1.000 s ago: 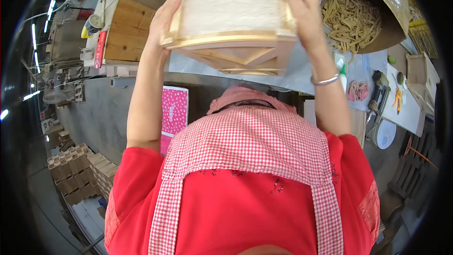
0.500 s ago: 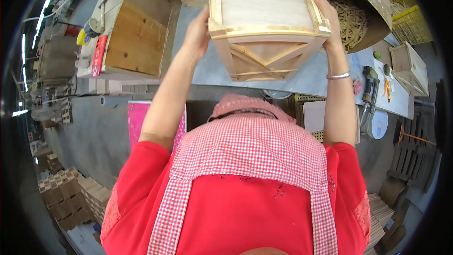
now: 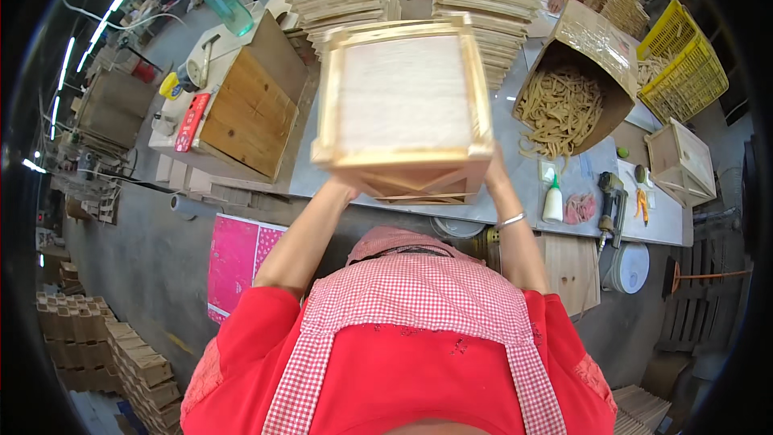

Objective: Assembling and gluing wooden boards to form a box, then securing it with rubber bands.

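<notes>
Between my hands is a wooden box (image 3: 407, 93) with a pale square panel on top, framed in light wood strips, and crossed strips on its near side. It is slightly blurred over the grey worktable (image 3: 523, 193); whether it touches the surface I cannot tell. My left hand (image 3: 342, 188) is at its lower left corner, fingers hidden under or behind it. At the right side, my right hand (image 3: 495, 173) grips the box, its fingers mostly hidden too. To the right lie a white glue bottle (image 3: 553, 203), a pink bundle (image 3: 580, 209) and a nail gun (image 3: 611, 201).
Stacks of wooden frames (image 3: 491, 8) stand behind the box. A cardboard box (image 3: 592, 40) of wood strips lies tipped at right, near a yellow crate (image 3: 684, 64). At left is a wooden cabinet (image 3: 245, 113) with a hammer (image 3: 208, 56) and a teal bottle (image 3: 225, 4).
The box has moved left and nearer to me in the picture, both hands with it. My view has shifted, so the frame stacks and the glue bottle now show.
</notes>
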`<state>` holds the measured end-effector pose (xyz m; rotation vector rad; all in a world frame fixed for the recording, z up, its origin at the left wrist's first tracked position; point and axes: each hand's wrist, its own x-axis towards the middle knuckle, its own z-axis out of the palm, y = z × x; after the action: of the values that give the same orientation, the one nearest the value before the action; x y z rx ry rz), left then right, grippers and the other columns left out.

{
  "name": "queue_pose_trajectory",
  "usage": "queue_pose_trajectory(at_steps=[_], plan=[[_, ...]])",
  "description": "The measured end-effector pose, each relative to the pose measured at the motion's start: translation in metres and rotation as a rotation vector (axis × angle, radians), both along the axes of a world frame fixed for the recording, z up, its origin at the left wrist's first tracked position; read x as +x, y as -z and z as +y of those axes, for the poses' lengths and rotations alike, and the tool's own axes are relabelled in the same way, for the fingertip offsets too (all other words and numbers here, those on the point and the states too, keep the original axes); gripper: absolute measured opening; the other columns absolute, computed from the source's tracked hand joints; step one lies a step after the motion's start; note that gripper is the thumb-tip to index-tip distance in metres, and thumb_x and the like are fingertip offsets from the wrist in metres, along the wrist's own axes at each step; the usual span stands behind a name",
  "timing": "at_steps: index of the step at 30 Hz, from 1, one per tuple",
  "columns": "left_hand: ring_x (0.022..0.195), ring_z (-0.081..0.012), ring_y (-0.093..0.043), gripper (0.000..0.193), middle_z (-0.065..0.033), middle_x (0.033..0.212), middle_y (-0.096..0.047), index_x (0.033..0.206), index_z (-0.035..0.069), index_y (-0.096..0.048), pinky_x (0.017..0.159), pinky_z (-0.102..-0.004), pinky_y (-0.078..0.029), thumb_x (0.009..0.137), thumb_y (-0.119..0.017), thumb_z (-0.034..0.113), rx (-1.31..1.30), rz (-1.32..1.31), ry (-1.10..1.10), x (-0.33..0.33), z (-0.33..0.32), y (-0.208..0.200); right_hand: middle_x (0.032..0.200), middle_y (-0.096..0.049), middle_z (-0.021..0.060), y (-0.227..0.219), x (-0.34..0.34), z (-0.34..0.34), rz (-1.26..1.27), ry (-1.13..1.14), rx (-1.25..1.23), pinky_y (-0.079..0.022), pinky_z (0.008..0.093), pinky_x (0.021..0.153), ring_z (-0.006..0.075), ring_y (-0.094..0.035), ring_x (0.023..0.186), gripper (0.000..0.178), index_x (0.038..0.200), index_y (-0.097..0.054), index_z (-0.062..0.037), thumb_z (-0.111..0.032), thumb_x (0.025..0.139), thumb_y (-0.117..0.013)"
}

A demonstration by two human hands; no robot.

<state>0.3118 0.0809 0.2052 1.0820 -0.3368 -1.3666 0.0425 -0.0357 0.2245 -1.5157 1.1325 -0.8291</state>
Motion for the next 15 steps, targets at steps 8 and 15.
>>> queue_pose_trajectory(at_steps=[8,15], plan=[[0.130,-0.0276,-0.051,0.067,-0.0148,0.146,-0.048,0.147,0.004,-0.038,0.108,-0.0431,-0.044,0.102,-0.038,0.053,-0.420,-0.083,-0.256,0.072,0.069,-0.088,0.135,-0.053,0.0315,-0.117,0.073,-0.003,-0.229,-0.136,-0.569,-0.040,0.0417,0.105,0.0423,-0.052,0.126,0.062,0.136,-0.047,0.0090,-0.041,0.100,-0.047],[0.129,-0.0273,-0.052,0.070,-0.0149,0.145,-0.049,0.147,0.003,-0.039,0.109,-0.0419,-0.043,0.102,-0.036,0.057,-0.568,-0.148,-0.289,0.078,0.082,-0.169,0.135,-0.054,0.0260,-0.170,0.102,-0.014,-0.490,-0.313,-0.609,-0.035,0.0354,0.109,0.0339,-0.050,0.129,0.058,0.134,-0.049,0.0116,-0.036,0.103,-0.036]])
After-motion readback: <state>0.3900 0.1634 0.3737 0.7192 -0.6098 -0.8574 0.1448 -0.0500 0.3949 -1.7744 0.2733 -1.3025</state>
